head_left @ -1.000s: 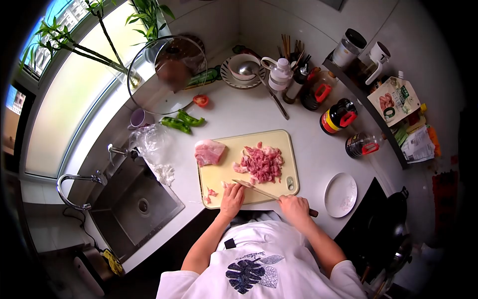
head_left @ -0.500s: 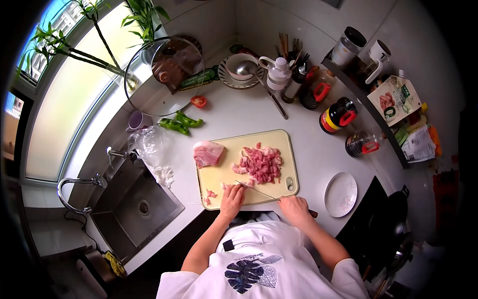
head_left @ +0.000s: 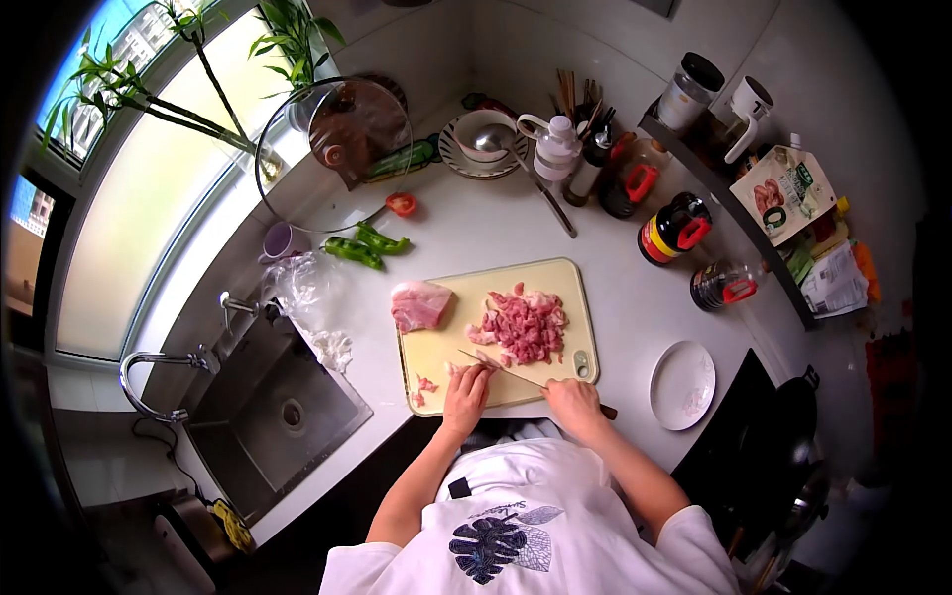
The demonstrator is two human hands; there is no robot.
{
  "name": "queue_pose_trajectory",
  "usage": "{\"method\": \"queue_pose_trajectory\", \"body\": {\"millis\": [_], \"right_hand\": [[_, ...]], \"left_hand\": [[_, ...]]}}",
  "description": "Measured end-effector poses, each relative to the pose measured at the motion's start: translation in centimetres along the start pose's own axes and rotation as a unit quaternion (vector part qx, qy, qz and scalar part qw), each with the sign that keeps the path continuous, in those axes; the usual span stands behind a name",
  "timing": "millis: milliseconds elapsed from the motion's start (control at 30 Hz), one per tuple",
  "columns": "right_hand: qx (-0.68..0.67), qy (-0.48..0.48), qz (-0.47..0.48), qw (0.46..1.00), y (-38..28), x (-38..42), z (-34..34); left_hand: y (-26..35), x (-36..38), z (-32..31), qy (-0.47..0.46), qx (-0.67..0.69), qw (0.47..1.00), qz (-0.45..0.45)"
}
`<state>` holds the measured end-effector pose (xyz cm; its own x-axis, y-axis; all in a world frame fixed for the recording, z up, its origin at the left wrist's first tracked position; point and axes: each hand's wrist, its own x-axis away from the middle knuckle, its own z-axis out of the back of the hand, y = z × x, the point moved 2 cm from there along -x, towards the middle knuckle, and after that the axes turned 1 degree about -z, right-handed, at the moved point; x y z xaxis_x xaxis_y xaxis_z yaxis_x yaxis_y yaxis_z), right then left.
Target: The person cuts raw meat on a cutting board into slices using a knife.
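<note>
A cream cutting board (head_left: 451,347) lies at the front of the counter. My right hand (head_left: 573,403) is closed around the handle of a kitchen knife (head_left: 518,375), whose blade points left and away from me over the board. With fingers curled, my left hand (head_left: 466,395) presses on a small piece of meat beside the blade, mostly hidden under the fingertips. Beyond the blade is a pile of chopped raw meat (head_left: 528,327). A larger chunk of meat (head_left: 420,304) sits at the board's back left, and small scraps (head_left: 423,387) lie near its left edge.
Left of the board are a sink (head_left: 342,397), a plastic bag (head_left: 305,288), green peppers (head_left: 357,250) and a tomato half (head_left: 401,204). A white plate (head_left: 682,385) is at right, near a black stove (head_left: 729,436). Sauce bottles (head_left: 674,230) stand at the back right.
The knife and my right hand have moved slightly forward and left, so the blade tip reaches farther past my left fingers. The view has shifted slightly.
</note>
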<state>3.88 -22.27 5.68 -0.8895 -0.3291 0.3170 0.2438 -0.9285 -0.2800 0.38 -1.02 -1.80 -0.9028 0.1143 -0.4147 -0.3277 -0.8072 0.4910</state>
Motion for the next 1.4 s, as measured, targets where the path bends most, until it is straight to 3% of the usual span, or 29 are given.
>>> {"method": "queue_pose_trajectory", "body": {"millis": [167,467,700,867,1033,1267,1400], "right_hand": [[-0.029,0.024,-0.065,0.997,3.1,1.7,2.2],[-0.097,0.053,-0.019,0.994,-0.6,1.9,3.6],[-0.031,-0.006,-0.022,0.999,-0.6,3.3,3.8],[-0.03,-0.001,0.005,1.0,-3.7,-1.6,-0.3],[-0.038,0.002,0.027,0.999,-2.9,-1.3,0.4],[-0.032,-0.061,-0.03,0.997,-0.4,0.6,0.8],[-0.031,0.015,0.032,0.999,-4.7,-3.8,-1.7]], "left_hand": [[-0.3,0.1,-0.4,0.008,0.014,1.0,0.009],[-0.1,0.4,-0.3,0.009,0.022,1.0,0.013],[-0.1,0.4,-0.2,0.0,0.003,1.0,0.02],[-0.1,0.2,-0.2,0.009,0.0,1.0,0.015],[-0.1,0.2,-0.4,0.011,-0.002,1.0,0.019],[-0.4,0.0,-0.5,0.013,0.017,1.0,0.022],[-0.3,0.0,-0.4,0.015,0.017,1.0,0.008]]}}
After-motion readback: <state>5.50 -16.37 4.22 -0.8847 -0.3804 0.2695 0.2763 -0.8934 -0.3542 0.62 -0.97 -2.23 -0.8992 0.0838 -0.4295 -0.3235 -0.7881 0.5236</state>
